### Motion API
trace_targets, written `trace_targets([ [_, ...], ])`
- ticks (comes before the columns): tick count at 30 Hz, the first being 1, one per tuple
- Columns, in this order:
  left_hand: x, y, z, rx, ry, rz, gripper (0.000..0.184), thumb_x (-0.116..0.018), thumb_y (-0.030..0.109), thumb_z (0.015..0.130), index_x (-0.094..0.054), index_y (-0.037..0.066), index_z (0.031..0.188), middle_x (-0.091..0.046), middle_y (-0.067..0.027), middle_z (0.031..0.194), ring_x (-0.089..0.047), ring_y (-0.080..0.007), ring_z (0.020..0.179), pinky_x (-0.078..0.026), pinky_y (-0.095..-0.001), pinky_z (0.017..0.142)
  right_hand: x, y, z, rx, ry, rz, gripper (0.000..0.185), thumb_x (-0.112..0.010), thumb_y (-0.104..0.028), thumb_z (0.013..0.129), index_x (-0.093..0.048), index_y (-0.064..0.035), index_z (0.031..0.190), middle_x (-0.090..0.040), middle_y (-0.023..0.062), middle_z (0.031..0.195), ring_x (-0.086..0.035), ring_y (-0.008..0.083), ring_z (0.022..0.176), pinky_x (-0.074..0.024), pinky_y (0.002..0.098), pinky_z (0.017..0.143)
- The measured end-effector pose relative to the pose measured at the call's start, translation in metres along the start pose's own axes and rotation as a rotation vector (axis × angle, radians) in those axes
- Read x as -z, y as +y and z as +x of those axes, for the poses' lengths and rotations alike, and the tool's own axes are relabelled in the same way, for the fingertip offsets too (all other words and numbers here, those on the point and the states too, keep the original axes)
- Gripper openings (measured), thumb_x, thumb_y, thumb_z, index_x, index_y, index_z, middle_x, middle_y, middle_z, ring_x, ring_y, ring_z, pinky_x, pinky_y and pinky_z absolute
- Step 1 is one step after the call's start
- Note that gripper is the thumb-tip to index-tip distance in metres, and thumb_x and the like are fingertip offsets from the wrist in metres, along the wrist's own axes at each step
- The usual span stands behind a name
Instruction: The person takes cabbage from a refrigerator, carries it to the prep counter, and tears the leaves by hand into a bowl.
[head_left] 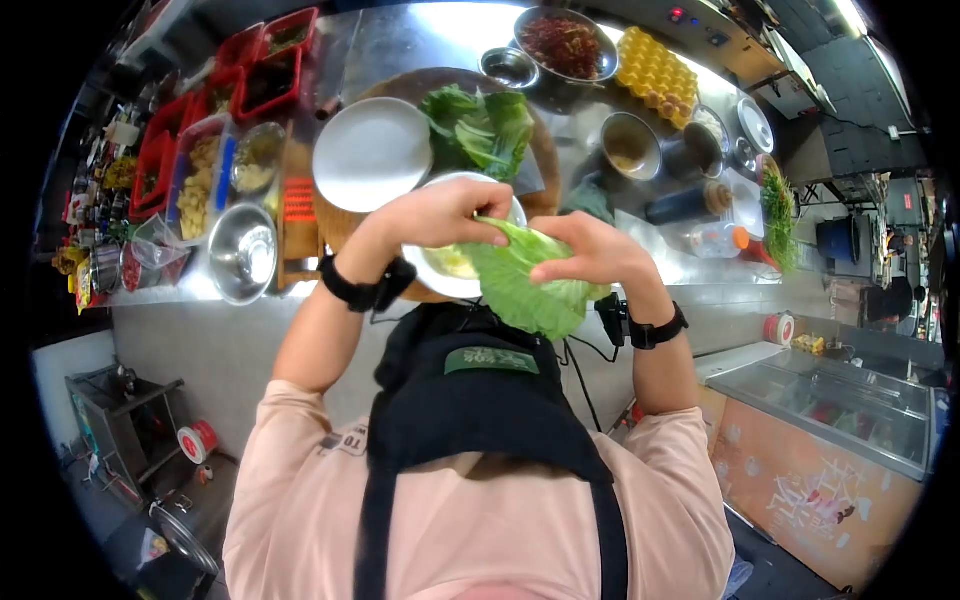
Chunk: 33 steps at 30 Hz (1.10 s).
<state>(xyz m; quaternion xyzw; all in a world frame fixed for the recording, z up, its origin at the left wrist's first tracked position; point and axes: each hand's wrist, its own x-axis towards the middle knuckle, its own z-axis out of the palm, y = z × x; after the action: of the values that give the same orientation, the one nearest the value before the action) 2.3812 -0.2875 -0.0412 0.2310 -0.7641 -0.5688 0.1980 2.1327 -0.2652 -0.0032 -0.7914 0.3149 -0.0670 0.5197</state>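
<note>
Both my hands hold a green cabbage leaf (530,285) over the front of the counter. My left hand (450,212) pinches its upper left edge, and my right hand (592,250) grips its right side with the thumb on top. Beneath my hands and the leaf, partly hidden, is a white bowl (435,268) with pale yellowish pieces in it. Behind them, more green leaves (485,130) lie on a round wooden board (545,150), beside an empty white plate (371,155).
A steel bowl (243,253), red containers (270,82) and a tub of yellow pieces (197,185) stand at the left. Toward the back are a bowl of red food (565,45) and a yellow egg tray (655,75). A dark bottle (690,203) lies at the right.
</note>
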Motion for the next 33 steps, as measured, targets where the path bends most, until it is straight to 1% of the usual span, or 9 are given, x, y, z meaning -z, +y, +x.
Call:
trace_targets([
  [3,-0.005,0.015,-0.005,0.066,0.041,0.244,0.019,-0.066,0.017,0.088,-0.055,0.002,0.094,-0.058,-0.0149,0.078,-0.054,-0.0315,0.070,-0.044,-0.0377,0.066,-0.008,0.002,0.005,0.012,0.089,-0.131,0.029,-0.067,-0.026,0.086,-0.060,-0.0018,0.100,-0.061,0.0172,0.072,-0.061,0.0290,0.066,-0.0463,0.0385,0.063],
  [8,-0.016,0.000,-0.004,-0.015,0.039,0.227,0.018,-0.061,0.019,0.092,-0.060,0.001,0.096,-0.059,-0.0139,0.078,-0.057,-0.0278,0.073,-0.044,-0.0373,0.067,-0.024,0.003,0.015,0.101,0.224,-0.218,0.026,-0.062,-0.025,0.092,-0.056,0.0001,0.092,-0.054,0.0175,0.066,-0.055,0.0283,0.060,-0.0432,0.0394,0.059],
  [11,-0.052,-0.018,-0.002,-0.087,0.543,-0.299,0.017,-0.059,0.019,0.095,-0.060,0.002,0.093,-0.057,-0.0033,0.078,-0.051,-0.0125,0.072,-0.043,-0.0269,0.068,-0.029,-0.002,0.019,0.049,0.392,0.141,0.021,-0.057,-0.018,0.095,-0.055,0.0024,0.090,-0.048,0.0148,0.065,-0.040,0.0204,0.059,-0.0399,0.0335,0.057],
  [16,-0.066,-0.065,-0.008,-0.099,1.122,-1.260,0.013,-0.049,0.018,0.098,-0.052,0.010,0.109,-0.055,-0.0019,0.079,-0.054,-0.0132,0.068,-0.044,-0.0263,0.059,-0.028,0.012,0.006,-0.019,0.325,0.330,0.017,-0.058,-0.015,0.095,-0.061,0.0015,0.095,-0.056,0.0069,0.070,-0.046,0.0090,0.067,-0.0423,0.0282,0.063],
  [20,-0.027,-0.102,-0.042,-0.197,0.782,-1.132,0.018,-0.046,0.027,0.100,-0.056,0.012,0.103,-0.053,-0.0019,0.075,-0.048,-0.0109,0.057,-0.037,-0.0247,0.046,-0.027,0.044,-0.014,-0.180,0.406,0.571,0.017,-0.058,-0.013,0.095,-0.065,0.0014,0.101,-0.064,-0.0030,0.084,-0.054,0.0043,0.077,-0.0458,0.0226,0.070],
  [22,-0.032,-0.097,-0.040,0.454,0.461,-0.214,0.024,-0.050,0.030,0.100,-0.058,0.009,0.109,-0.059,-0.0032,0.081,-0.056,-0.0172,0.078,-0.046,-0.0300,0.075,-0.019,0.049,-0.016,-0.140,0.402,0.634,0.019,-0.059,-0.014,0.095,-0.065,0.0015,0.103,-0.065,-0.0026,0.089,-0.057,0.0049,0.082,-0.0471,0.0219,0.073],
  [24,-0.035,-0.090,-0.035,0.499,0.236,0.027,0.034,-0.055,0.031,0.097,-0.056,0.007,0.122,-0.061,-0.0088,0.099,-0.058,-0.0234,0.099,-0.045,-0.0325,0.089,-0.013,0.055,-0.017,-0.140,0.366,0.671,0.020,-0.061,-0.015,0.094,-0.064,0.0015,0.105,-0.066,-0.0020,0.090,-0.058,0.0048,0.082,-0.0475,0.0223,0.073],
  [26,-0.040,-0.088,-0.029,0.326,0.488,0.477,0.041,-0.060,0.030,0.094,-0.054,0.006,0.127,-0.057,-0.0125,0.116,-0.055,-0.0260,0.110,-0.043,-0.0345,0.095,-0.012,0.068,-0.015,-0.140,0.349,0.646,0.021,-0.062,-0.016,0.093,-0.064,0.0009,0.106,-0.065,-0.0026,0.090,-0.057,0.0044,0.082,-0.0475,0.0225,0.073],
  [33,-0.025,-0.048,0.008,0.117,0.140,0.164,0.036,-0.066,0.022,0.089,-0.059,0.004,0.119,-0.060,-0.0163,0.116,-0.057,-0.0313,0.101,-0.046,-0.0372,0.087,-0.021,0.065,0.027,-0.008,0.240,0.591,0.017,-0.062,-0.015,0.094,-0.063,-0.0008,0.102,-0.063,-0.0043,0.088,-0.054,0.0028,0.081,-0.0454,0.0222,0.071],
])
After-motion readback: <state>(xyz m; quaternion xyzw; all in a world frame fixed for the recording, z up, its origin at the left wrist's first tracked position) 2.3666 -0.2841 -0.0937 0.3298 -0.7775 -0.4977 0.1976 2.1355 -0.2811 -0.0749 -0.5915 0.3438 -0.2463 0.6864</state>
